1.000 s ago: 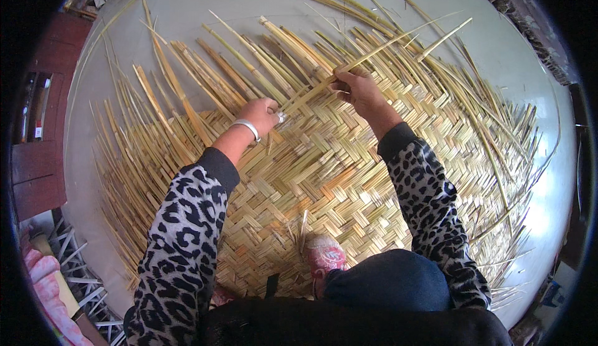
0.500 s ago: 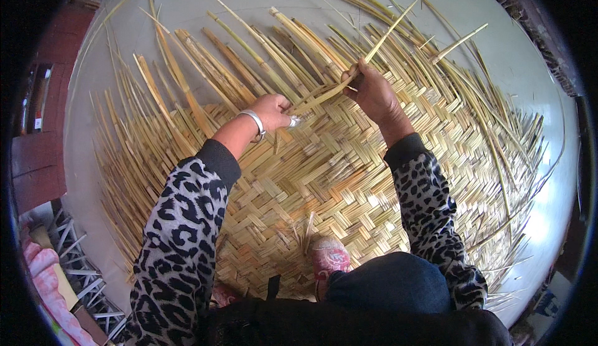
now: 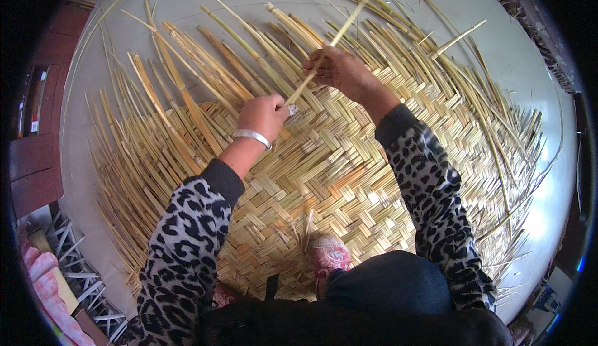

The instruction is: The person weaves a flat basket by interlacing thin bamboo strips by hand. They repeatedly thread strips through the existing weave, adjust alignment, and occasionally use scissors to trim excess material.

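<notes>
A partly woven mat (image 3: pixel 324 165) of split cane strips spreads beneath me, its loose ends fanning outward along the far and side edges. My left hand (image 3: pixel 261 118) is closed at the mat's far edge, pinching the near end of a long pale cane strip (image 3: pixel 352 19). Something whitish wraps or sits at that hand's fingertips, too small to make out. Farther up the same strip, my right hand (image 3: pixel 342 75) has its fingers curled around it. The strip slants up and to the right, beyond the upper edge of the view.
Unwoven cane ends (image 3: pixel 212 65) stick out past the far edge over the smooth grey floor (image 3: pixel 187 3). One shoe of mine (image 3: pixel 330 255) rests on the mat. Reddish-brown furniture (image 3: pixel 37 165) stands at the left, and a pink cloth (image 3: pixel 43 271) lies near the lower left.
My right hand has moved left, closer to my left hand. The strip, bent between the hands before, now runs straight and has shifted left.
</notes>
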Available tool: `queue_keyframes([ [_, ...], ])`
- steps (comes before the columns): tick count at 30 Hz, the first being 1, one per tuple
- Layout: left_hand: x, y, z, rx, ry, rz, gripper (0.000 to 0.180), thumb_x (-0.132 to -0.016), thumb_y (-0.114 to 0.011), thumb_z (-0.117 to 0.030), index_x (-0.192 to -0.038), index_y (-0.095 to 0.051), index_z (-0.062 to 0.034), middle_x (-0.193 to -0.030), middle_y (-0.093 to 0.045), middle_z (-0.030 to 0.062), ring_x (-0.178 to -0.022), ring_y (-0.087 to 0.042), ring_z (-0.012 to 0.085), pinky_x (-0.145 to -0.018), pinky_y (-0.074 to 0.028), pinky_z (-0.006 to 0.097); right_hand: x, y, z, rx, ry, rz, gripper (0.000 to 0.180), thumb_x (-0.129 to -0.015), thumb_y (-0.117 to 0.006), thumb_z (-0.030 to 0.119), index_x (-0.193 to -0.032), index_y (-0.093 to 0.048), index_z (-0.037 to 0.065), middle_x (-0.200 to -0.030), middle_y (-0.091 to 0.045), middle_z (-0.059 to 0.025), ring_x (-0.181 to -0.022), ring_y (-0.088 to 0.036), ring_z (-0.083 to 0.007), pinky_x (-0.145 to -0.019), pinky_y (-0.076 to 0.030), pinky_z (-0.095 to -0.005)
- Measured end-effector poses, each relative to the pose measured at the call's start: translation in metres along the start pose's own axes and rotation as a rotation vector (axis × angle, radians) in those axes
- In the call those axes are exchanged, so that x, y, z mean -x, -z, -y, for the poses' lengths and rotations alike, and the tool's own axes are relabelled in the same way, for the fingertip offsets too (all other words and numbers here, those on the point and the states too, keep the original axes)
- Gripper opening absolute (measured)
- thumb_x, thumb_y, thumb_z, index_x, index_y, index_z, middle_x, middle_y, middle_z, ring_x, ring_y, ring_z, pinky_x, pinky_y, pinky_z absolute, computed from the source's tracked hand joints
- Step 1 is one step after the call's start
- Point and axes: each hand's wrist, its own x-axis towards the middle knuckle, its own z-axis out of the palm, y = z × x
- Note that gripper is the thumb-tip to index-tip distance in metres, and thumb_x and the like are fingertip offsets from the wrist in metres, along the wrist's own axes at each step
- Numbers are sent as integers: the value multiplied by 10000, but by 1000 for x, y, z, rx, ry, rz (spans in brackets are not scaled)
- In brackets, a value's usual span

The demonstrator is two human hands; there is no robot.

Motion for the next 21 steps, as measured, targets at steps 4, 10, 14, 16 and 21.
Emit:
queue_keyframes([
  [4, 18, -6, -4, 108, 81, -262, 189, -776, -697, -221, -761, -654, -38, -686, -621, 190, -646, -604, 396, -583, -475, 445, -29, -27, -13, 245, -16, 136, 446, -1013, -425, 406, -1179, -552, 12, -1139, -608, -128, -1068, -588, -227, -963, -477, -374],
  [10, 28, -16, -1, 258, 249, -466, 202, -768, -701, -211, -743, -636, -21, -655, -619, 175, -594, -594, 357, -573, -475, 402, -62, -47, -20, 1095, 133, 367, 469, -926, -546, 411, -1124, -588, -12, -1013, -621, -132, -967, -620, -213, -804, -516, -336],
  [14, 30, -21, 5, 429, 360, -494, 212, -761, -698, -207, -738, -640, -5, -622, -614, 151, -543, -585, 271, -561, -469, 355, -75, -60, -30, 1553, 82, 147, 452, -814, -663, 371, -1038, -623, -19, -878, -647, -132, -763, -620, -203, -678, -527, -355],
  [16, 32, -22, 8, 492, 391, -508, 214, -756, -694, -203, -736, -644, 4, -602, -609, 142, -526, -578, 230, -555, -467, 340, -83, -61, -29, 1433, -41, 179, 526, -771, -691, 415, -1019, -648, -47, -970, -659, -198, -839, -659, -291, -694, -542, -396],
  [21, 28, -26, 14, 603, 470, -522, 219, -741, -692, -196, -723, -646, 18, -563, -599, 117, -504, -559, 180, -538, -466, 327, -85, -57, -29, 1168, -154, 253, 515, -697, -745, 392, -993, -681, -24, -957, -682, -208, -792, -684, -308, -647, -549, -418],
])
